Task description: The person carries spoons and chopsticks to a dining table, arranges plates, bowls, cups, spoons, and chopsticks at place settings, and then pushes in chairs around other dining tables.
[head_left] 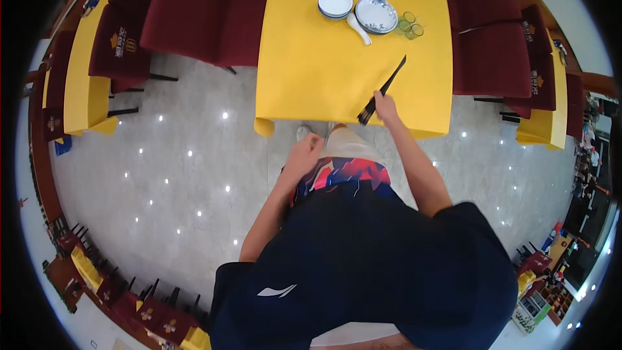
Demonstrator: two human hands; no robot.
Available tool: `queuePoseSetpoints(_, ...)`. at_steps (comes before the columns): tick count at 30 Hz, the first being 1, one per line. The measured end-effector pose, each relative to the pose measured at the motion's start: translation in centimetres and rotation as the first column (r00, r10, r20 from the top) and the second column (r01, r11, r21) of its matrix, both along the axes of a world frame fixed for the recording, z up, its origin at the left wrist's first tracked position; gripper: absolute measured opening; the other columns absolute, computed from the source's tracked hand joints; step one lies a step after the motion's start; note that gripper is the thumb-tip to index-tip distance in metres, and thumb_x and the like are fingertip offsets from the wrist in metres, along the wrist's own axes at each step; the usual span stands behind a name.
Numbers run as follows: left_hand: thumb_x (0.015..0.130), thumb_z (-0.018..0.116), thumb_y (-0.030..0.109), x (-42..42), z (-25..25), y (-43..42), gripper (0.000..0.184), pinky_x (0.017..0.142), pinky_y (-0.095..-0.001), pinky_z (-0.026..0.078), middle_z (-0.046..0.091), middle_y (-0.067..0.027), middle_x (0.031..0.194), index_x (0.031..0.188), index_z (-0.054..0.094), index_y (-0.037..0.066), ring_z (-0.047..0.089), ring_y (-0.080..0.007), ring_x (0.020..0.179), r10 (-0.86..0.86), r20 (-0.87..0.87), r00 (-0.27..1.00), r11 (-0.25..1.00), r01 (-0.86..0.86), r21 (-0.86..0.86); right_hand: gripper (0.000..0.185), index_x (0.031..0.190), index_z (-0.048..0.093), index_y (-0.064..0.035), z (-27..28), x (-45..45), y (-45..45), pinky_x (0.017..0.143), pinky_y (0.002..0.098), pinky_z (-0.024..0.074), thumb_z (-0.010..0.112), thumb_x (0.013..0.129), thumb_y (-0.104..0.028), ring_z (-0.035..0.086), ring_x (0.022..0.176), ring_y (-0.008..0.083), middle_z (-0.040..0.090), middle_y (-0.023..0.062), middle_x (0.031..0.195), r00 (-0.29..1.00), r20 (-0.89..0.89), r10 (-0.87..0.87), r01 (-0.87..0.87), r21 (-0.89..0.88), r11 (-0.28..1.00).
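Note:
A bundle of dark chopsticks (393, 76) is gripped in my right hand (385, 106), over the near right part of the yellow-covered table (304, 78). My left hand (307, 151) hangs below the table's front edge, near my shorts, with its fingers curled; whether anything is in them is too small to tell. Farther back on the cloth stand stacked white bowls (335, 2), blue-patterned plates (376, 15), a white spoon (359, 30) and green-tinted glasses (414, 30).
Dark red chairs flank the table on the left (201, 13) and right (492, 58). Other yellow-covered tables stand farther left (87, 91) and right (558, 104). Grey tiled floor (188, 175) lies around me.

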State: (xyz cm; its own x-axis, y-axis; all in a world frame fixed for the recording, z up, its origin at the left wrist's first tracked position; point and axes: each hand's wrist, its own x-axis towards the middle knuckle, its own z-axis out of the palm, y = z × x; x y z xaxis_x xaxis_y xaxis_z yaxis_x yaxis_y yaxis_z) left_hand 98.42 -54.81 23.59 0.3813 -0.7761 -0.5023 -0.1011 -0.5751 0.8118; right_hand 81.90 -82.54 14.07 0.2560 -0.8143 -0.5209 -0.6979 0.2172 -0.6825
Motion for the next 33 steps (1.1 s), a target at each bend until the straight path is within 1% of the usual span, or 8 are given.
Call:
queuePoseSetpoints(3,0.094,0.057,0.026,2.2,0.4,3.0,0.026,0.071,-0.0428,0.051,0.068,-0.0244,0.086,0.108,0.064,0.005,0.068,-0.0379,0.081,0.085,0.271,0.959,0.988,-0.117,0.104,0.054,0.072,0.062,0.0047,-3.0,2.3,-5.2,0.04,0.0387,0.0413,0.049,0.091,-0.043,0.052,0.04,0.026,0.053,0.013,0.051,0.993,-0.12,0.002,0.001,0.029,1.0)
queuePoseSetpoints(7,0.095,0.057,0.027,3.2,0.2,7.8,0.028,0.069,-0.0402,0.052,0.07,-0.0203,0.084,0.109,0.065,0.004,0.069,-0.0328,0.078,0.168,0.252,0.953,0.899,-0.253,0.358,0.056,0.072,0.061,0.0091,-5.6,4.3,-8.5,0.051,0.0428,0.0491,0.048,0.09,-0.042,0.06,0.049,0.0331,0.06,0.0204,0.06,0.996,-0.088,0.016,0.008,0.26,0.966)
queuePoseSetpoints(12,0.096,0.058,0.028,2.7,2.4,8.0,0.03,0.068,-0.0346,0.052,0.071,-0.0149,0.085,0.113,0.064,0.004,0.068,-0.0222,0.074,0.283,0.17,0.944,0.818,-0.33,0.472,0.056,0.061,0.058,0.0041,-5.3,5.9,-10.3,0.048,0.0387,0.0495,0.044,0.09,-0.042,0.058,0.044,0.0267,0.058,0.0156,0.053,0.985,-0.153,0.081,-0.068,0.091,0.994)
queuePoseSetpoints(15,0.096,0.058,0.027,3.7,1.9,7.0,0.03,0.069,-0.0334,0.052,0.07,-0.0153,0.086,0.114,0.064,0.004,0.068,-0.0215,0.076,0.271,0.122,0.955,0.856,-0.297,0.424,0.058,0.066,0.066,0.0041,-2.7,7.2,-11.5,0.068,0.0408,0.0566,0.042,0.091,-0.042,0.068,0.06,0.0289,0.066,0.0185,0.06,0.965,-0.225,0.131,-0.068,0.267,0.961)
queuePoseSetpoints(21,0.096,0.058,0.023,9.7,2.3,5.9,0.029,0.069,-0.0328,0.052,0.07,-0.0166,0.089,0.115,0.063,0.002,0.066,-0.0201,0.076,0.17,0.136,0.976,0.943,-0.201,0.264,0.074,0.059,0.065,0.0011,-2.9,8.1,-10.1,0.072,0.039,0.0572,0.039,0.092,-0.06,0.069,0.063,0.0249,0.063,0.0107,0.052,0.877,-0.374,0.302,-0.273,0.13,0.953)
queuePoseSetpoints(28,0.095,0.059,0.018,22.3,0.8,11.7,0.027,0.069,-0.0341,0.053,0.069,-0.0182,0.092,0.116,0.062,0.001,0.066,-0.0236,0.077,0.045,0.191,0.981,0.995,-0.061,0.079,0.07,0.107,0.068,0.0062,-3.9,11.3,-0.3,0.087,0.0507,0.0531,0.044,0.093,-0.058,0.066,0.101,0.045,0.066,0.0312,0.106,0.878,-0.479,0.024,-0.034,-0.012,0.999)
queuePoseSetpoints(30,0.095,0.059,0.018,26.8,0.5,15.0,0.028,0.07,-0.0345,0.053,0.069,-0.0185,0.093,0.116,0.062,0.001,0.067,-0.0248,0.077,0.046,0.194,0.98,0.995,-0.062,0.076,0.068,0.089,0.07,0.0057,-4.3,13.1,4.7,0.083,0.0488,0.0543,0.046,0.093,-0.057,0.069,0.088,0.044,0.069,0.0284,0.085,0.799,-0.592,-0.1,-0.082,-0.273,0.959)
queuePoseSetpoints(33,0.095,0.058,0.02,32.6,0.8,20.5,0.029,0.07,-0.0355,0.052,0.069,-0.0184,0.092,0.116,0.061,0.001,0.068,-0.0263,0.078,0.05,0.214,0.975,0.991,-0.075,0.112,0.062,0.098,0.069,0.0074,-3.0,15.4,10.6,0.086,0.0513,0.0536,0.048,0.093,-0.051,0.066,0.099,0.0465,0.067,0.0327,0.099,0.809,-0.585,-0.05,-0.073,-0.184,0.98)
